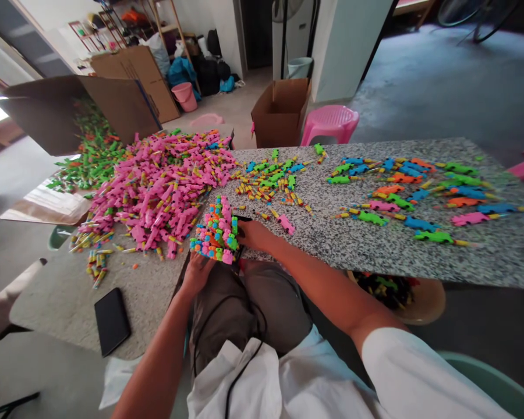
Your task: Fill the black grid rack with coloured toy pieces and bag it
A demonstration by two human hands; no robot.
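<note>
In front of my lap is a block of small car-shaped plastic pieces (216,233) in pink, green, blue and orange, packed close together. My left hand (198,270) grips its near left side, with its fingertips partly hidden underneath. Against the right side is my right hand (255,235), fingers bent around the edge. A dark edge (244,219) shows beside the block, perhaps part of a container. To the left rises a large heap of pink car pieces (157,186) with yellow-and-red sticks. One loose pink car piece (285,224) lies right of my right hand.
Rows of coloured car pieces (419,224) lie along the speckled stone table (332,244). A smaller green pile (271,174) is nearer. Green pieces spill from a cardboard box (39,110) at left. A black phone-like slab (112,321) lies front left. A pink stool (332,123) stands beyond.
</note>
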